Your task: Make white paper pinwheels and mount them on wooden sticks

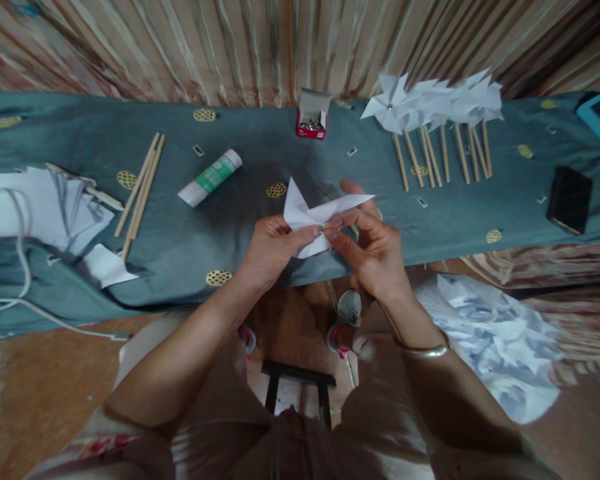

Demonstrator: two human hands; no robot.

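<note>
A white paper pinwheel (307, 215) is held above the front part of the cloth-covered table, between both my hands. My left hand (275, 248) is closed on its left side, with the thumb pressed near the centre. From the right, my right hand (373, 243) pinches at the pinwheel's middle with thumb and index finger. Whatever small thing sits between those fingertips is too small to make out. Some paper points stand up, and the lower part is partly covered by my fingers.
Beyond my hands stands an open red box (311, 132) of small metal pins. A glue stick (211, 177), wooden sticks (143, 183) and paper sheets (40, 207) lie left. Right are finished pinwheels (433, 103), a dark phone (570, 200) and, lower, a bag of white paper pieces (495, 340).
</note>
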